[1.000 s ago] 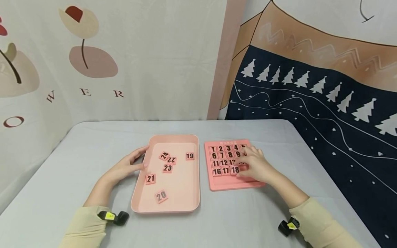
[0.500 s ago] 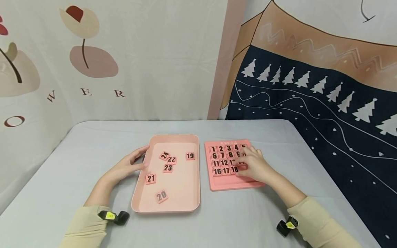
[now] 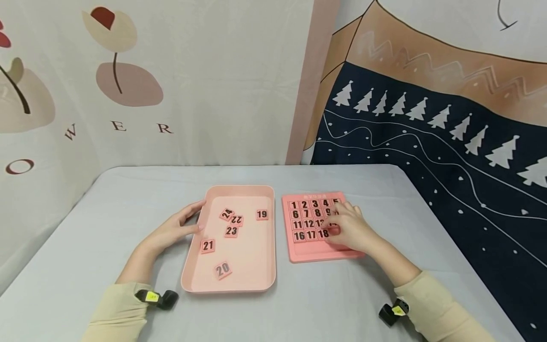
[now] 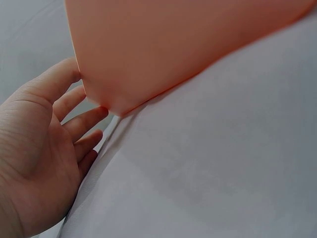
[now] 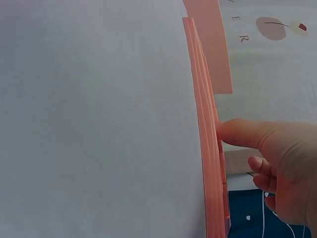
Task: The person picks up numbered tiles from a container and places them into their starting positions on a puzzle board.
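Observation:
In the head view my left hand rests at the left side of a pink tray, thumb and fingers touching its rim. Close up in the left wrist view, the loosely bent fingers lie against the tray's outer wall. Inside the tray lie loose number tiles, among them 19, 21 and 20. My right hand is over a pink number board, its thumb touching the tiles beside tile 18. It covers the board's right-hand tiles.
Tiles 22, 23 and 24 lie close together in the tray. A pale cloth covers the table. Behind it hang a flower-print curtain and a dark tree-print cloth.
Tile 18 has slid very slightly left, up against tile 17. My right wrist has shifted a little to the left. My left hand and the tray have stayed in place.

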Available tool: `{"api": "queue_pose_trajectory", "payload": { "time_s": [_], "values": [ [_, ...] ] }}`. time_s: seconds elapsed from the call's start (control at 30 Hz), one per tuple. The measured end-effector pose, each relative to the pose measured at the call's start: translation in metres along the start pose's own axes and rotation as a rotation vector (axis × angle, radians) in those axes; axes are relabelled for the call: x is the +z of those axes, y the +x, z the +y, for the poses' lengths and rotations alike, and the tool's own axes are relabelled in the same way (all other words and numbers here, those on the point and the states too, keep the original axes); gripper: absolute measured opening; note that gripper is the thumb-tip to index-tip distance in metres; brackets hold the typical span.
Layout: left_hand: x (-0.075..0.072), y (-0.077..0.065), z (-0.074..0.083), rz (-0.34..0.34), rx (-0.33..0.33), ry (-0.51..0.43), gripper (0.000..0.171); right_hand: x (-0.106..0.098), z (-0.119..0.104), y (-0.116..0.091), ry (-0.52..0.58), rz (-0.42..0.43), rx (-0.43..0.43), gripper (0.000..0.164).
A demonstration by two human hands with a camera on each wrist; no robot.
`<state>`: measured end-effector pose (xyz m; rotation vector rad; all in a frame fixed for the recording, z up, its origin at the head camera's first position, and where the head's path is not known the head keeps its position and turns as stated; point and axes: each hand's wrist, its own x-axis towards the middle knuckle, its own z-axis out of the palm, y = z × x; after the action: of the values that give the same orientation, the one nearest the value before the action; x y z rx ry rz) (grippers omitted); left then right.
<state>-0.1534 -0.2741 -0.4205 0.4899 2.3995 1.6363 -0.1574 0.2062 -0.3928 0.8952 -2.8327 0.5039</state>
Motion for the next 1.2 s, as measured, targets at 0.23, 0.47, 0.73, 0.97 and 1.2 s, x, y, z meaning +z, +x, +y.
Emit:
{"api": "queue_pose_trajectory", "payload": {
  "time_s": [0.23,0.47,0.73,0.97,1.2],
  "values": [
    [0.000,0.001,0.000,-0.004,0.003,-0.002,0.071,-0.001,-0.003,0.003,0.013,-0.012,0.022,0.031],
    [-0.003,0.000,0.000,0.003,0.010,0.002,0.071,-0.005,-0.031,0.033,0.085,0.065,-0.037,0.032],
    [-0.001,0.001,-0.002,-0.009,0.015,-0.002,0.072,0.006,-0.064,0.074,0.163,0.085,-0.039,0.034],
    [0.000,0.001,0.000,-0.003,0.006,-0.015,0.071,0.026,-0.079,0.102,0.190,0.026,-0.001,0.034],
    [0.001,0.000,-0.001,0.003,-0.004,-0.014,0.072,0.042,-0.088,0.123,0.107,-0.062,0.052,0.037]
  ]
}}
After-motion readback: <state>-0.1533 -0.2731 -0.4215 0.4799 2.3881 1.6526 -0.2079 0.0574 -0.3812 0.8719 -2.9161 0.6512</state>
